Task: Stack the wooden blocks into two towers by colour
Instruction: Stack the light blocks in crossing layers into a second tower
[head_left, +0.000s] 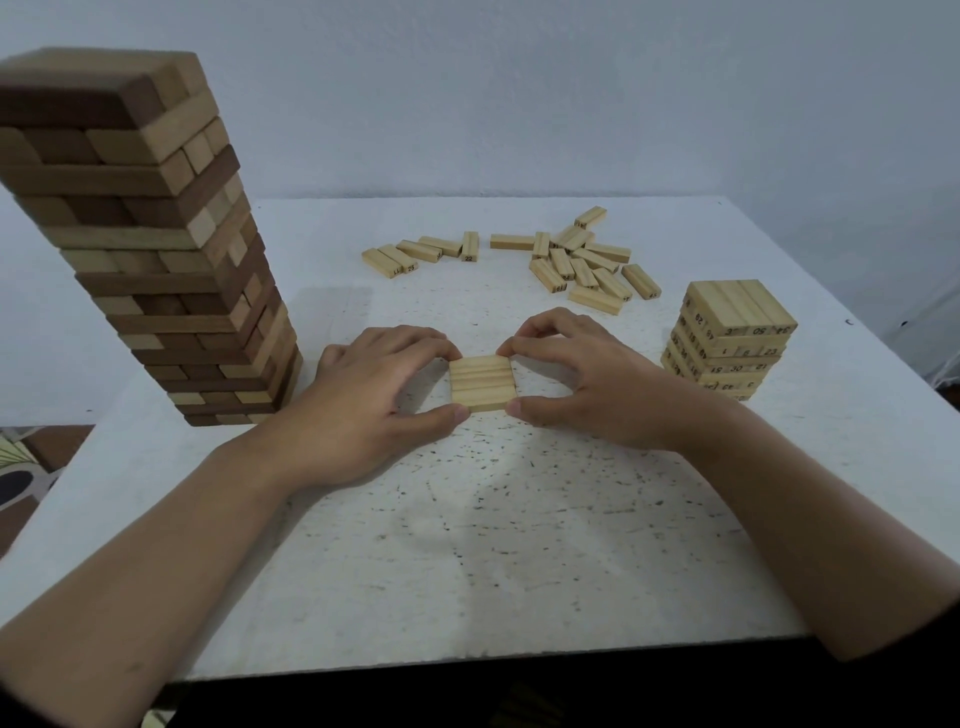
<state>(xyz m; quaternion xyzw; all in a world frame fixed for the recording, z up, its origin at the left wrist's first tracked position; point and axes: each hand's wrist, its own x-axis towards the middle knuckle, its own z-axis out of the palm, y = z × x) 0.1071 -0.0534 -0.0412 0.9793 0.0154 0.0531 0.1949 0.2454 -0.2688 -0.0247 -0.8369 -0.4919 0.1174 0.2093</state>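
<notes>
A small flat row of pale wooden blocks (482, 383) lies side by side on the white table (493, 545), at its middle. My left hand (363, 395) pinches the row's left end between thumb and fingers. My right hand (587, 379) pinches its right end the same way. A tall tower of mixed dark and light brown blocks (150, 244) stands at the left. A short tower of pale numbered blocks (732, 338) stands at the right.
Several loose pale numbered blocks (582, 265) lie scattered at the far middle of the table, with a smaller group (421, 252) to their left. A white wall rises behind. The table's left edge drops to a patterned floor (26, 467).
</notes>
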